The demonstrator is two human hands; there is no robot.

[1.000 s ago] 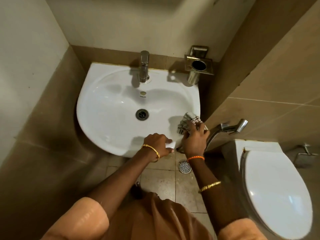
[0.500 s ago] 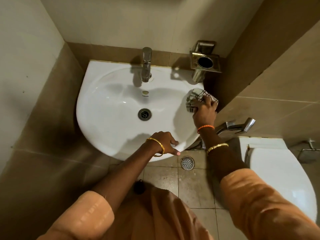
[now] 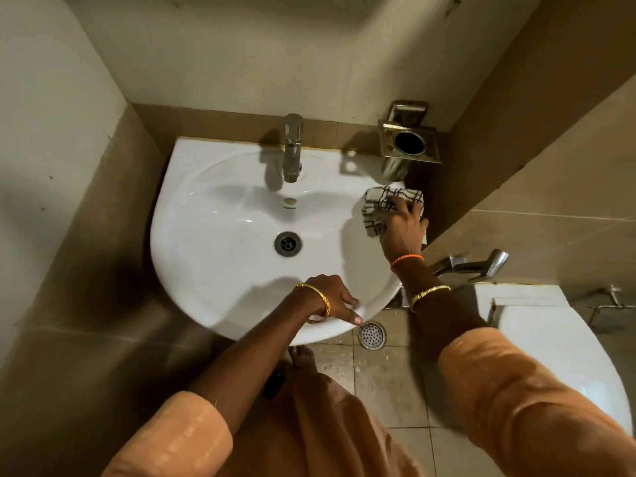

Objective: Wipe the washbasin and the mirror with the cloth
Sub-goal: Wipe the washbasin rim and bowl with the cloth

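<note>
Up the rim goes the right hand (image 3: 403, 228), pressing the cloth (image 3: 378, 208) flat, fingers spread, at the washbasin (image 3: 213, 235) back corner; left hand (image 3: 330, 297) braces the front edge, loosely curled.

I'm seeing open bowl around the drain (image 3: 288, 243); tap (image 3: 292, 149) blocking the back rim, metal holder (image 3: 407, 144) crowding the right rear corner.

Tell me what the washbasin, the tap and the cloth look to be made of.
Washbasin: glazed white ceramic by the look, smooth and glossy with soft light reflections.
Tap: metal, probably chromed or steel; silvery sheen, somewhat dull.
Cloth: woven fabric, likely cotton; pale with dark check lines, matte, crumpled in soft folds under the right hand.
</note>
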